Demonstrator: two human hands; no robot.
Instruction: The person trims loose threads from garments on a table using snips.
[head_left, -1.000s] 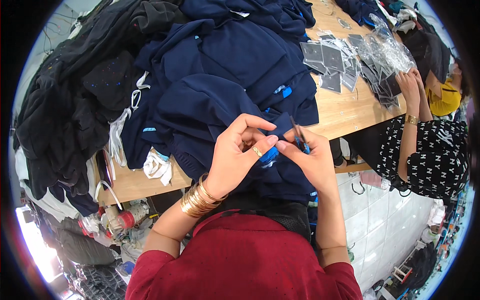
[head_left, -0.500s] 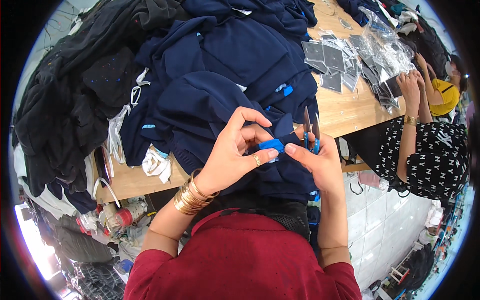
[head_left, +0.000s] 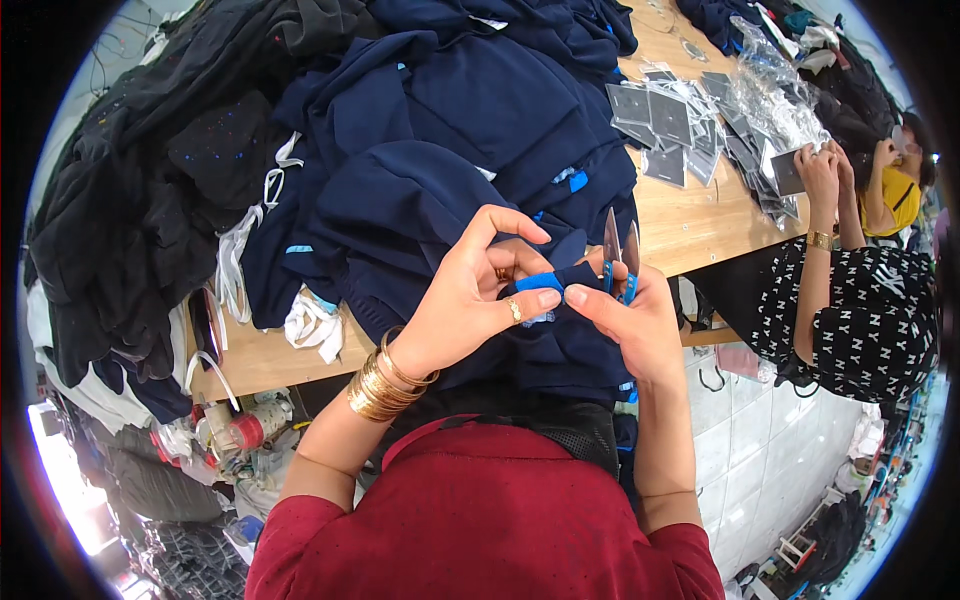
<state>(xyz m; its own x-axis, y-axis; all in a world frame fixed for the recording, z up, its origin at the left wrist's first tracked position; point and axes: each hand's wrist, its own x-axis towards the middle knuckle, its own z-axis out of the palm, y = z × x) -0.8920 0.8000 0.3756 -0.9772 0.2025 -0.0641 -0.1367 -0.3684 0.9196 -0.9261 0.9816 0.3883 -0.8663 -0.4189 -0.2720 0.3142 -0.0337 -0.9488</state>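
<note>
A navy garment hangs off the table's near edge, in front of my red shirt. My left hand pinches its edge between thumb and fingers, next to a small bright blue piece of cloth. Close beside it, the thumb of my right hand presses on the same edge. Tucked in the right hand is a pair of small scissors with blue handles, blades pointing up and apart. The fingertips behind the cloth are partly hidden.
Navy garments pile up ahead, with black cloth to the left. White cords hang near the wooden table. Dark tags and clear plastic lie right, by a person in patterned black; another wears yellow.
Both hands have shifted slightly, and less of the bright blue cloth shows between them. The scissors stay in my right hand. The person in yellow has raised a hand.
</note>
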